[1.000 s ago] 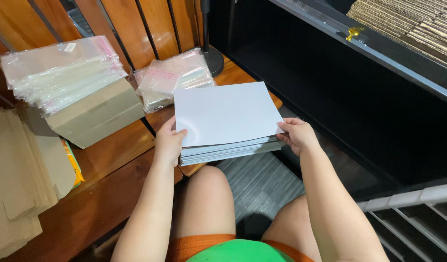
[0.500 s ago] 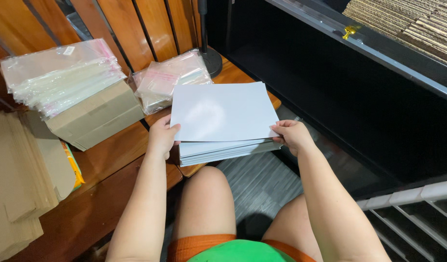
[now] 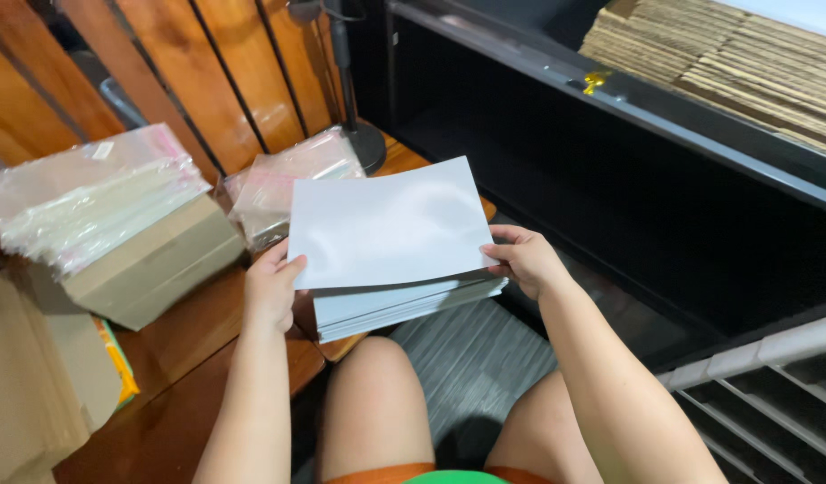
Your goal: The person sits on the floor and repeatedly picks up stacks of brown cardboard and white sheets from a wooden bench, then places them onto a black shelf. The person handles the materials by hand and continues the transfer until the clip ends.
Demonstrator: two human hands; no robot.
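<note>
Your bare knees sit at the bottom of the view over a grey striped floor mat (image 3: 471, 363). Just above them your left hand (image 3: 271, 289) grips the left edge of a stack of white sheets (image 3: 404, 300), thumb on top by the corner, fingers underneath (fingertips hidden). Your right hand (image 3: 523, 258) is closed on the right edge of the top white sheet (image 3: 386, 224), thumb on top, fingers curled below it. That top sheet is lifted and tilted, its far edge raised, its near edge apart from the stack on the right side. The stack hangs over the edge of the wooden bench (image 3: 189, 385), partly above your left knee.

Left of your left arm: flat brown cardboard pieces (image 3: 28, 385) lie at the frame edge, a yellow-orange item (image 3: 117, 363) poking out beside them (too little visible to say what kind). Further back on the bench, a brown cardboard box (image 3: 153, 264) carries a pile of clear plastic bags (image 3: 90, 202). A second, smaller bundle of clear bags (image 3: 288, 184) lies just behind the sheets, touching or nearly so, cannot tell.

Behind that, a black stand with a round base (image 3: 368, 143) rises against wooden slats (image 3: 189, 81). Right side: a black shelf unit (image 3: 664, 179), with stacked corrugated cardboard (image 3: 735, 63) on top, far right.
</note>
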